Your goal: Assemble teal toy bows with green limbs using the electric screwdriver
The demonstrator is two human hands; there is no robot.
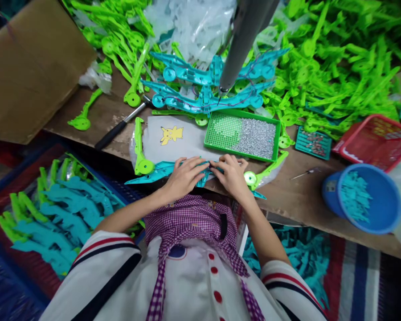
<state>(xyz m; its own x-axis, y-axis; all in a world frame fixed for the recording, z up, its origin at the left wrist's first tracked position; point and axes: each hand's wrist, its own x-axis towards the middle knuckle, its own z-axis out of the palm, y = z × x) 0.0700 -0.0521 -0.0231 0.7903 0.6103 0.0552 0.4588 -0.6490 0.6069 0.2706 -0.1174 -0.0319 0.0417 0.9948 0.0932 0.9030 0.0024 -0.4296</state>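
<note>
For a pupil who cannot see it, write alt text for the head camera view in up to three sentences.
Both hands, left hand and right hand, press on a teal plastic part at the near edge of a workbench. Behind lie a green tray of small screws, more teal parts and heaps of green parts. A blue tub sits at right.

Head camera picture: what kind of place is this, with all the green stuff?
Probably a small toy-assembly workbench. Both hands press on a teal plastic part at the table's edge, heaps of green plastic parts cover the table, and a green tray of screws sits close by.
</note>
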